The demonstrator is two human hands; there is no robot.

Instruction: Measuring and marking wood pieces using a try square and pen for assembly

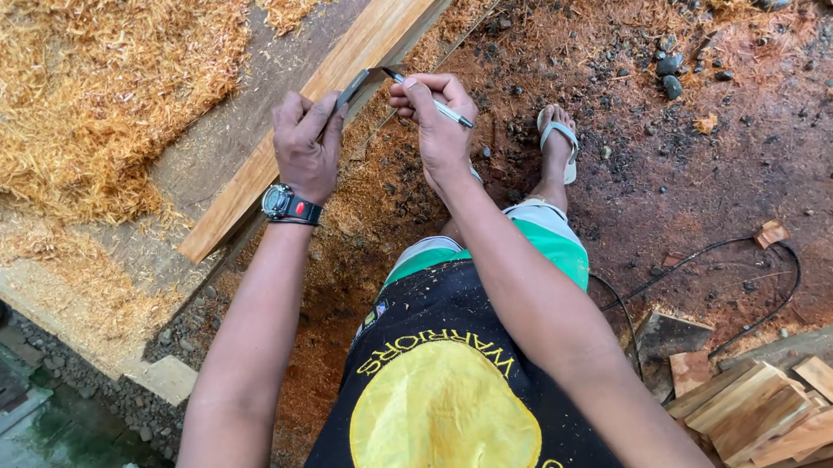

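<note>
Smooth pale wood plank; dull metal square; coarse, fibrous wood shavings

Heaped wood shavings, stacked wood offcuts, black cable, dark stones

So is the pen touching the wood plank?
Cannot tell. In the head view the right hand holds the pen with its tip by the metal square that the left hand presses on the plank; the tip's contact isn't plain.
</note>
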